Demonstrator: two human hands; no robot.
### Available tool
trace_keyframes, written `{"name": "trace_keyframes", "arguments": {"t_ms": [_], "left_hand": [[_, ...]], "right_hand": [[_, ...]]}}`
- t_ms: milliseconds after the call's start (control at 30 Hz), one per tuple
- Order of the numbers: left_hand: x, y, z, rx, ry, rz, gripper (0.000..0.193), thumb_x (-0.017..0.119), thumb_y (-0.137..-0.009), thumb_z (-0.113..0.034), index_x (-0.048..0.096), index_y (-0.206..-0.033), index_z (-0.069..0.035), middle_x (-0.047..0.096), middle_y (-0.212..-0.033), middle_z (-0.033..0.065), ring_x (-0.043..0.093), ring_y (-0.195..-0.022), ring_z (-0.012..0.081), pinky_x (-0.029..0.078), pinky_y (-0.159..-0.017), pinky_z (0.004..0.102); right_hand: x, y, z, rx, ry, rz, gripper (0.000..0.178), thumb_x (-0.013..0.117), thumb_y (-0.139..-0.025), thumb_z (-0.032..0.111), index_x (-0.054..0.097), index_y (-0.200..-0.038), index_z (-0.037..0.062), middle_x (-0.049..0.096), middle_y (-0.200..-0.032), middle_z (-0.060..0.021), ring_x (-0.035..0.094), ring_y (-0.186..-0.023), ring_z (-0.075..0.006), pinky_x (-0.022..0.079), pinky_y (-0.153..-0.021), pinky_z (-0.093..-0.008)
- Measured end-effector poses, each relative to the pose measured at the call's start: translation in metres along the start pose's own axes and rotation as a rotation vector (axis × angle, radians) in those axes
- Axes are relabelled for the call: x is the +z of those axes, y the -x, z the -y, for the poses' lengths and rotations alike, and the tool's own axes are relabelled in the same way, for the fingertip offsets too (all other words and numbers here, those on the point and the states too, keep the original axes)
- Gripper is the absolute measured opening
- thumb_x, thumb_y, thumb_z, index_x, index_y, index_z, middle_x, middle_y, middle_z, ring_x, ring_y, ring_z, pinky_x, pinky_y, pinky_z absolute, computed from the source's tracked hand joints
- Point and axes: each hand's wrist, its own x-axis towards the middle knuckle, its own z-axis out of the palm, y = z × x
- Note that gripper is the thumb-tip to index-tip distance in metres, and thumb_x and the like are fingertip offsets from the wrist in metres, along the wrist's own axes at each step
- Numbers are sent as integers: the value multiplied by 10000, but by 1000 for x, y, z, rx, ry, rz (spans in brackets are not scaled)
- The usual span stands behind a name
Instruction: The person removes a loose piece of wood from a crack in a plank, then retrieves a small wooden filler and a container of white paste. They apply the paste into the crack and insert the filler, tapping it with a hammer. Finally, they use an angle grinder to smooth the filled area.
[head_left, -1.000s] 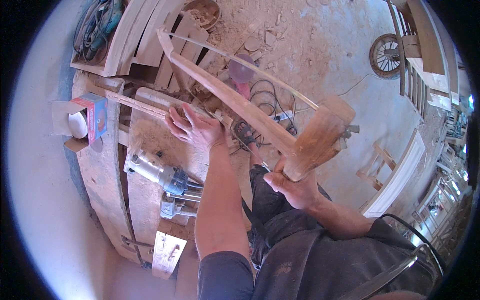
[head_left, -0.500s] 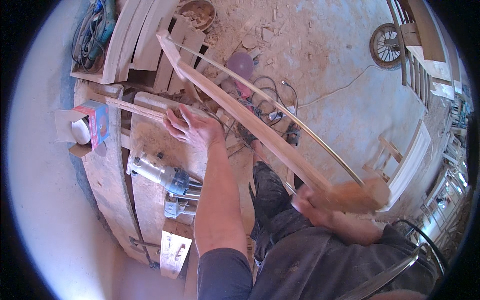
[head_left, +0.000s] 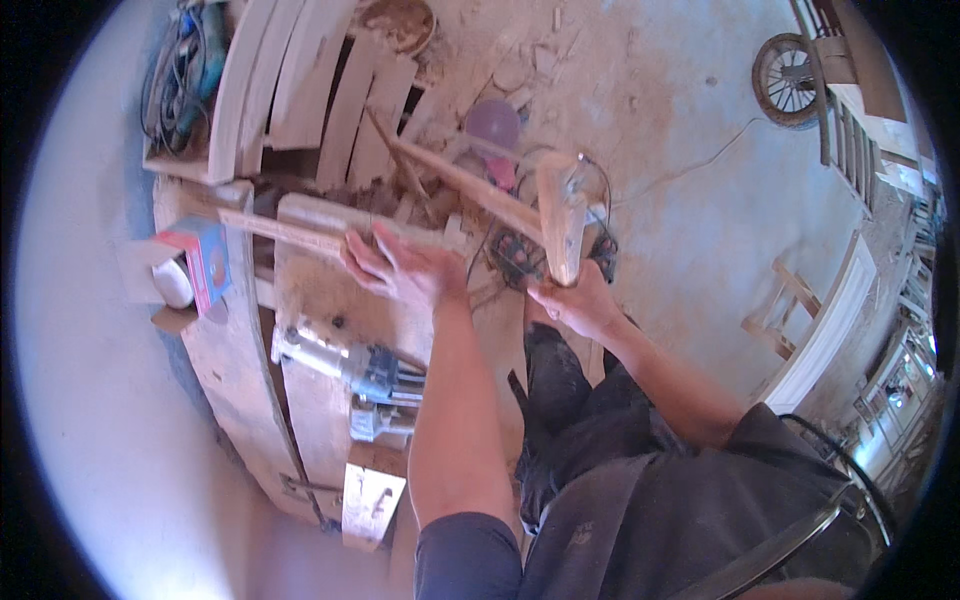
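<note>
My left hand (head_left: 415, 270) rests at the near end of a narrow wooden strip (head_left: 280, 232) on the workbench (head_left: 345, 300). Its fingers are bent over the strip, and where they meet the wood is partly hidden. In front of my body, my right hand (head_left: 585, 303) is closed round the lower end of a wooden frame saw (head_left: 563, 225). The saw is held up off the bench, its long bar pointing away to the far left. Motion smears part of the saw, and its blade barely shows.
Near my left forearm lies a silver-and-blue power tool (head_left: 350, 365). An open cardboard box (head_left: 205, 265) stands at the bench's left. Beyond are boards (head_left: 305, 90), a corded tool (head_left: 205, 80) in a wooden tray and a bowl (head_left: 398, 25). Cables (head_left: 590, 170) and a wheel (head_left: 788, 80) are on the floor.
My right hand has come forward and left from beside my body, swinging the frame saw round so its near end now points upward. The left hand stays at the strip.
</note>
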Motion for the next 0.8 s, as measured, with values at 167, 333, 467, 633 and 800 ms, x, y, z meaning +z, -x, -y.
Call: {"name": "trace_keyframes", "arguments": {"t_ms": [167,333,467,633,800], "left_hand": [[5,1,9,32,-24,-43,393,499,-932,-24,589,-1314,-42,392,-1546,255,297,-1444,505,315,-1115,656],[8,2,7,-54,-89,28,391,511,-918,-38,638,-1287,-5,393,-1542,242,281,-1452,473,289,-1160,622],[10,3,5,-92,-81,61,394,500,-918,-58,651,-1279,-5,395,-1548,229,269,-1463,449,278,-1175,604],[11,6,12,-69,-111,66,405,487,-913,-58,651,-1280,-6,390,-1563,220,268,-1471,424,289,-1175,581],[6,6,6,-134,-94,101,396,464,-957,-67,638,-1307,-1,386,-1570,212,264,-1482,401,271,-1191,556]], "right_hand": [[-16,-30,3,-71,381,-15,256,774,-841,231,676,-897,1,650,-689,-114,628,-615,-225,506,-603,-383],[7,-72,-52,-11,734,-40,284,676,-831,246,741,-1004,31,732,-910,-240,729,-866,-388,571,-792,-462],[40,-104,-92,118,743,-23,296,671,-846,243,728,-1077,67,739,-1006,-226,719,-952,-404,568,-860,-492],[96,-123,-101,144,596,-140,298,643,-847,239,706,-1092,83,741,-984,-211,720,-946,-406,571,-843,-516],[129,-134,-110,28,546,-41,335,673,-851,281,643,-1113,75,707,-1070,-228,686,-1014,-418,530,-842,-533]]}}
